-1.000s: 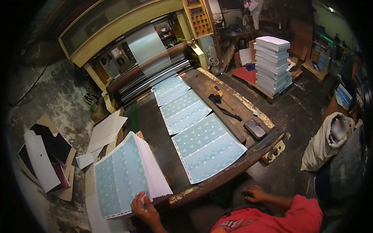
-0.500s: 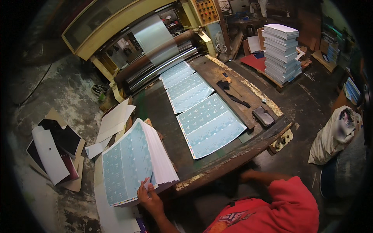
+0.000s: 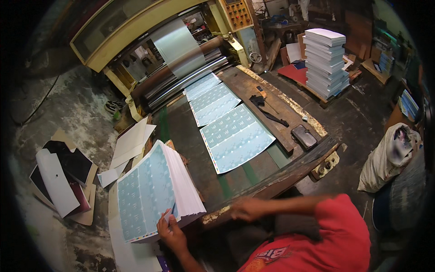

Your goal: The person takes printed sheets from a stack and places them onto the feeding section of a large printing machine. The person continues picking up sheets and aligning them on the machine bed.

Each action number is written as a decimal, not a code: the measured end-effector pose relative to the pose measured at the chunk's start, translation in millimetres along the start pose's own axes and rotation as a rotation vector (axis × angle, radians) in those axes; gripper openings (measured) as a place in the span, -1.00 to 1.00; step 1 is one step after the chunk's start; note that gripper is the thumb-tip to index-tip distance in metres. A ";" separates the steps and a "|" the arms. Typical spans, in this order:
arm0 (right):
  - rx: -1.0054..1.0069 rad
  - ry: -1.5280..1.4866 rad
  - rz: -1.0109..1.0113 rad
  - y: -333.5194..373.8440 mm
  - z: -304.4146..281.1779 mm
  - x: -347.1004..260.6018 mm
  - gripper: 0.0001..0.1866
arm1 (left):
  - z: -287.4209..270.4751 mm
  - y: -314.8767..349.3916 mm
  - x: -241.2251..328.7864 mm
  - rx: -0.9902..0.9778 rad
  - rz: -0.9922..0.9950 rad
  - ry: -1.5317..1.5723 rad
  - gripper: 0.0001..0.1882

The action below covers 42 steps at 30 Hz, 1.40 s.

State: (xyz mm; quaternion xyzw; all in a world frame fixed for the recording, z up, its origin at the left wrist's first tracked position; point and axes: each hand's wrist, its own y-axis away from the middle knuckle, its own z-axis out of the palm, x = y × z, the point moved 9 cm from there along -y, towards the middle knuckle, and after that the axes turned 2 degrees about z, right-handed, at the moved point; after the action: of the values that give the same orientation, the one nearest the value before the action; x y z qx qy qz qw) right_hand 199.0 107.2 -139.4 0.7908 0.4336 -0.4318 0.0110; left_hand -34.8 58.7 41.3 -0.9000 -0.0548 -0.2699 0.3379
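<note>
My left hand [image 3: 171,231] is at the near right corner of a thick stack of printed sheets [image 3: 145,190], its fingers closed on the lifted corner of the top printed sheet. The stack is tilted, with its white page edges fanned along the right side. My right hand [image 3: 248,208] is smeared by motion near the table's front edge, right of the stack, so its fingers cannot be made out. Several blue-green printed sheets [image 3: 238,138] lie in an overlapping row on the table, leading up to metal rollers [image 3: 186,79].
A yellow-framed machine [image 3: 97,56] with a clear film web [image 3: 176,47] stands behind the table [image 3: 190,167]. A dark case [image 3: 303,137] and a black strap [image 3: 269,115] lie at right. Beyond are a tall paper pile [image 3: 324,61] and a white sack [image 3: 389,156].
My right hand has moved left along the table's front edge toward the stack. The row of sheets has shifted toward the rollers, baring more tabletop with green stripes. My left hand stays at the corner.
</note>
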 end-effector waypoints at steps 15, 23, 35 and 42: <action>0.140 0.482 0.895 -74.5 -182.4 298.8 -0.23 | -4.0 -7.7 -39.2 0.020 -0.317 0.358 -0.68; -0.037 -1.223 0.448 -17.7 -90.4 8.2 -0.25 | 10.0 0.9 84.4 -0.333 0.330 0.225 -0.63; 0.482 -1.404 0.944 110.3 26.3 92.4 -0.71 | -3.2 -10.3 49.1 -0.182 0.287 -0.140 -0.40; 0.551 -1.484 1.035 102.1 29.6 106.7 -0.64 | -4.4 5.0 8.5 -0.058 0.162 0.017 -0.66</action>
State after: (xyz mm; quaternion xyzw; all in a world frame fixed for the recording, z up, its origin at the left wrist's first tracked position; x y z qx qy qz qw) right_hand 276.8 104.1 -268.2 0.3831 -0.2061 -0.8534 0.2873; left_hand -28.1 51.4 45.7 -0.9085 0.0291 -0.2507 0.3331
